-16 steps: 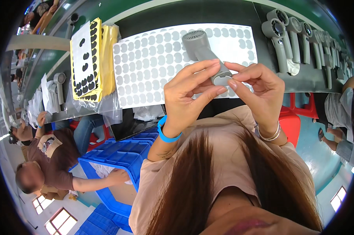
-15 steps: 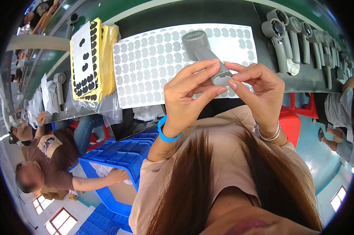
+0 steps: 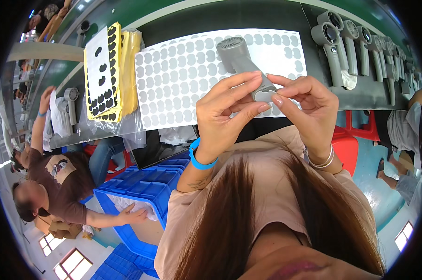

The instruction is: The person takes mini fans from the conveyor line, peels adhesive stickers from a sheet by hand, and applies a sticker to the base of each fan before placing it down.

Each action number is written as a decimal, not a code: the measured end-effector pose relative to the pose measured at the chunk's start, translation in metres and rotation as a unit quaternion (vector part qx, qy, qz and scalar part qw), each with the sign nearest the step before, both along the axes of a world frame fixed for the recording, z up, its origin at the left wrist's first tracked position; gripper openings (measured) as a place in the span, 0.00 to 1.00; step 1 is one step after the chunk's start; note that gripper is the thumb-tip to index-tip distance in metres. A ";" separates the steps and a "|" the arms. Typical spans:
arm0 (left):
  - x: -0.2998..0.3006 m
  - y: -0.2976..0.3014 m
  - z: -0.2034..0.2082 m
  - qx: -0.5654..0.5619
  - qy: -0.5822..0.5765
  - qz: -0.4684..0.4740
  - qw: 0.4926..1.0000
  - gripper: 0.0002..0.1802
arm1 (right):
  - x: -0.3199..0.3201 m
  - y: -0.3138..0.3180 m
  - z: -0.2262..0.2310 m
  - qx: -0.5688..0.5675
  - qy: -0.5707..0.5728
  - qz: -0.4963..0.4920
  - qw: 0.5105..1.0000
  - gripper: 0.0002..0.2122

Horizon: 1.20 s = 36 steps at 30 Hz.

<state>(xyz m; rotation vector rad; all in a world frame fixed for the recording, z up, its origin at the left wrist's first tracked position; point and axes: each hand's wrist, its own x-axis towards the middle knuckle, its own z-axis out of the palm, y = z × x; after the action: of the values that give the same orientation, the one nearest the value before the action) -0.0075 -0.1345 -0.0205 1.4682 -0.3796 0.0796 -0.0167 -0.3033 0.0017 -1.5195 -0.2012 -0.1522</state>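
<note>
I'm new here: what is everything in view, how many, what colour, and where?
Held fan: one, grey, between both hands
Grey-sticker sheet: at least one, white, bench centre
Yellow stack: one, yellow, bench left
Black-sticker sheet: one, white, on that stack
Fan row: over ten, grey, bench right
Far-left fan: at least one, grey
Bench: one, black-topped, across the top
Crates: several, blue, lower left
Stools: several, red, both sides
Co-worker: one, brown shirt, left; others partly visible
Wristband: one, blue, left wrist
Hair: long, brown, lower centre
Left fingers: one set, bare, around the handle
Right fingers: one set, bare, at the handle's end
</note>
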 end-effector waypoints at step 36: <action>-0.003 -0.012 0.000 -0.049 0.032 0.041 0.997 0.16 | 0.000 0.005 0.003 -0.063 -0.030 -0.058 0.996 0.03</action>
<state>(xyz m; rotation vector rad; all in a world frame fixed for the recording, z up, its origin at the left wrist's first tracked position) -0.0105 -0.1470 -0.0207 1.3851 -0.2599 0.1140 -0.0167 -0.2978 0.0045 -1.6539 -0.1738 -0.2818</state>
